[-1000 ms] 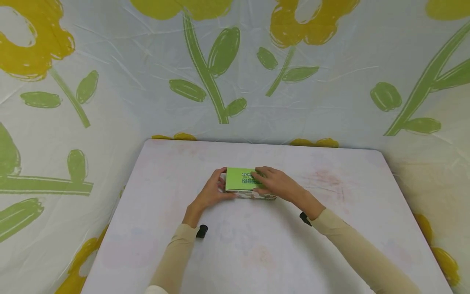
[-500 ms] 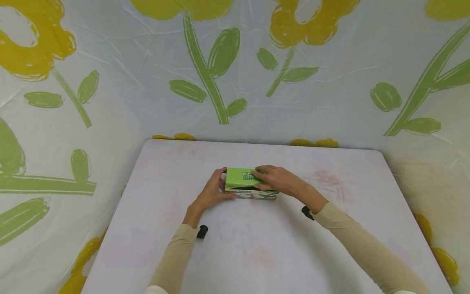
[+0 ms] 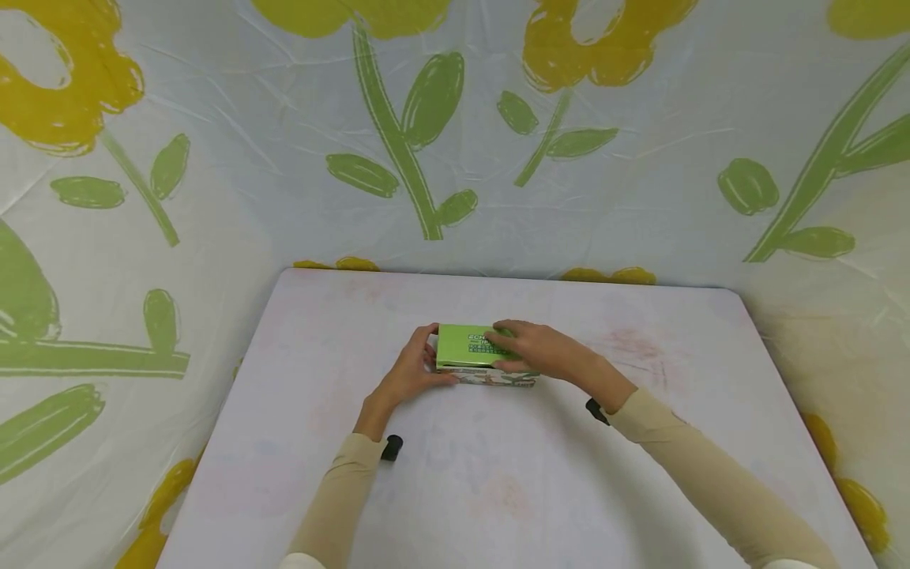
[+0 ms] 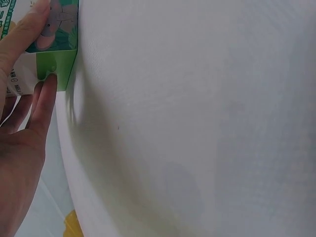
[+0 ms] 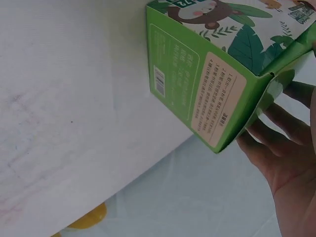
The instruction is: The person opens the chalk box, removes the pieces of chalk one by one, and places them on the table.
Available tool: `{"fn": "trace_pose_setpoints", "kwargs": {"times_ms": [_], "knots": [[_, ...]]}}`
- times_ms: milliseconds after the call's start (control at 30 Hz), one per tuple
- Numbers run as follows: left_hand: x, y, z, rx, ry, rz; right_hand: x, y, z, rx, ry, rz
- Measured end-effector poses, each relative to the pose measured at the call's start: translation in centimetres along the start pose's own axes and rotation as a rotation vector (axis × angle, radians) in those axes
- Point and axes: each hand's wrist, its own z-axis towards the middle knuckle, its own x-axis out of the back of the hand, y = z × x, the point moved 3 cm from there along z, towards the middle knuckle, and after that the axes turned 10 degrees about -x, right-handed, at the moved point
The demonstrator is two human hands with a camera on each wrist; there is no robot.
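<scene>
A green cardboard box with animal and leaf pictures lies on the table, its bright green lid facing up. My left hand grips the left end, thumb along the front and fingers round the end and back. Over the right part of the lid lies my right hand, fingertips on top and thumb at the front edge. A thin dark gap runs under the lid's front edge. In the right wrist view, the box's printed end panel shows a barcode, and fingers touch the slightly lifted lid flap.
The box rests on a pale, faintly stained table with rounded back corners. A white curtain printed with yellow flowers and green leaves hangs around its back and sides.
The lid's front edge rises at the right, showing a wider dark gap half a second ago, then sinks closer to the box. My right hand shifts slightly rightward; the left stays put.
</scene>
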Motion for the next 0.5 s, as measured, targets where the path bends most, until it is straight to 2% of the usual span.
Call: {"fn": "trace_pose_setpoints", "kwargs": {"times_ms": [100, 267, 500], "knots": [[0.0, 0.1, -0.1, -0.002, -0.001, 0.006, -0.1, 0.0, -0.2, -0.017, -0.007, 0.027], [0.0, 0.1, -0.1, -0.005, -0.006, 0.009, 0.4, 0.5, 0.1, -0.045, -0.048, 0.138], [0.2, 0.2, 0.0, 0.006, -0.02, 0.025, 0.9, 1.4, 0.8, -0.06, -0.145, 0.298]]}}
